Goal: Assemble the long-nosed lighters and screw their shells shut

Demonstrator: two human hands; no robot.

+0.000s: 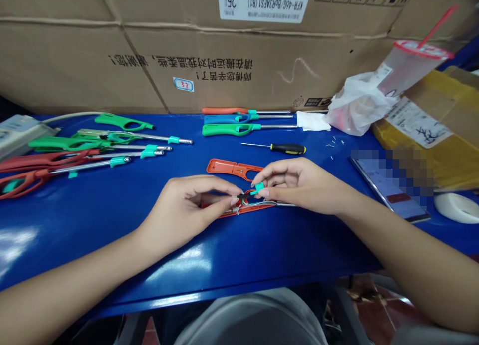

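Note:
Over the blue table, my left hand (187, 200) is closed, thumb and forefinger pinching a small black part (244, 197). My right hand (305, 183) is closed too, gripping a small teal-green piece (259, 188) that meets or nearly meets the black part; whether they are joined I cannot tell. Just below my fingertips lies an opened orange-red long-necked lighter (258, 208), with thin wires and inner parts showing. Its detached half shell (226, 166) rests behind, inner side up, partly covered by my right fingers.
Several long-necked lighters (90, 158) lie at left, and three more (230, 129) stand in a row at the back. A screwdriver (288, 148), phone (389, 188), bagged drink cup (409, 68) and yellow-wrapped parcel (430, 120) are nearby. A cardboard box (149, 76) walls the rear.

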